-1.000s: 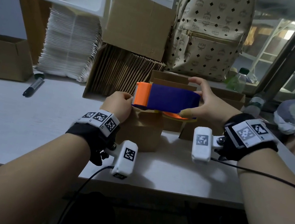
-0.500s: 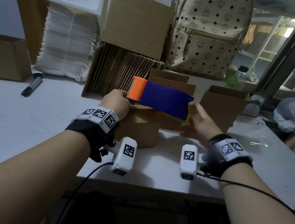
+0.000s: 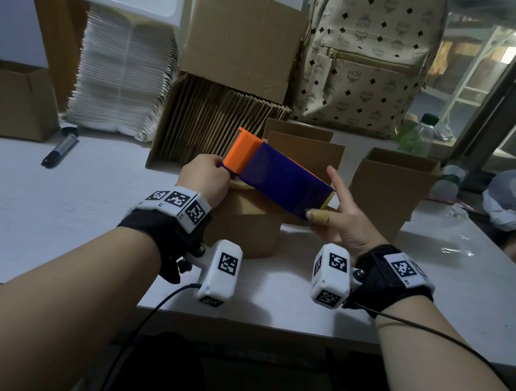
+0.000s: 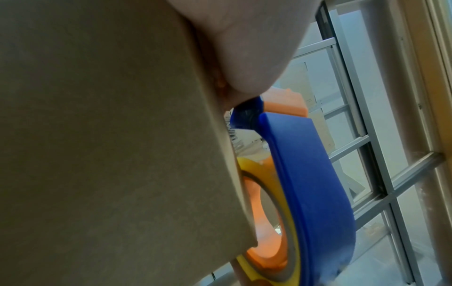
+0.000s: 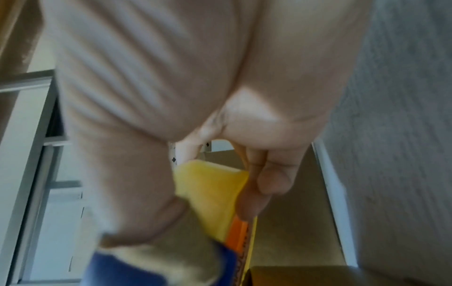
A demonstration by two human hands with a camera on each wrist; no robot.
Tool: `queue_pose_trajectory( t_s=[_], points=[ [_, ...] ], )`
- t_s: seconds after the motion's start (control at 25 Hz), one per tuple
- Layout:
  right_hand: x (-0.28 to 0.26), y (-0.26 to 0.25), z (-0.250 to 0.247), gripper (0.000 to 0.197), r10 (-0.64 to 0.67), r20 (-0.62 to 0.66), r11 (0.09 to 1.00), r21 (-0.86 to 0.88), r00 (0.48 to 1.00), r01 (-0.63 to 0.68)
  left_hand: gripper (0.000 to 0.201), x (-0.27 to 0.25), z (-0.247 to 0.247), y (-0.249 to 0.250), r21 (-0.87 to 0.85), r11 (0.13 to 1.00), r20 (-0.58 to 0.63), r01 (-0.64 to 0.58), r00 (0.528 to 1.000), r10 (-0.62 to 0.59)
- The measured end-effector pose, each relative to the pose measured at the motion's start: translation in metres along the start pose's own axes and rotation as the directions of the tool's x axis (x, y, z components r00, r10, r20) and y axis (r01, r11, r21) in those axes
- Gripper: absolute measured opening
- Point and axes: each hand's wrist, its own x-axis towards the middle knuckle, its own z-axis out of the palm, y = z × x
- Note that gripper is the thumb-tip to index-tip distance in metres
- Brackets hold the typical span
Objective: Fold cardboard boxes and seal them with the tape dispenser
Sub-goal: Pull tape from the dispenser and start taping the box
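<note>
A blue tape dispenser with an orange front end lies tilted over a small cardboard box on the white table. My left hand curls over the box's top edge right at the orange end. In the left wrist view a finger presses against the box wall beside the dispenser and its yellow tape roll. My right hand pinches the dispenser's rear end, the index finger pointing up. The right wrist view shows that hand on the yellow roll.
Two open boxes stand just behind. Flat cardboard, white stacks, a backpack and a bottle line the back. A marker and another box sit at the left.
My right hand left the dispenser's top and took its rear end, then raised the index finger. The dispenser tilted, orange end up. The left hand stayed at the box.
</note>
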Motion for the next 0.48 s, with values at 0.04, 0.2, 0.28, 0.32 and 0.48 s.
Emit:
queue_pose_trajectory(
  t_s=[0.04,0.2,0.28,0.32,0.48],
  points=[
    [-0.0002,-0.0004,-0.0019,0.087,0.0,-0.001,0.998,-0.063,1.0,0.0,0.023,-0.0005,-0.0003,0.0004,-0.002,1.0,0.001,0.0,1.0,0.0],
    [-0.0027,-0.0005,0.0002,0.087,-0.033,-0.03,0.981,-0.191,0.999,0.026,0.024,-0.0013,-0.0011,0.0018,-0.016,1.0,0.004,0.005,1.0,-0.005],
    [0.0008,0.0031,0.0025,0.084,-0.077,-0.056,0.964,-0.258,0.995,0.06,0.024,-0.0018,-0.0008,0.0018,-0.026,1.0,0.001,0.011,1.0,-0.011],
    [0.0034,0.0043,0.0034,0.08,-0.108,-0.059,0.943,-0.323,0.992,0.084,0.024,-0.0021,-0.0007,0.0018,-0.031,0.999,-0.002,0.012,1.0,-0.012],
    [0.0066,0.0016,0.0051,0.063,-0.197,-0.079,0.889,-0.435,0.977,0.144,0.027,-0.0025,0.0001,0.0016,-0.055,0.998,-0.017,0.004,1.0,-0.005]
  ],
)
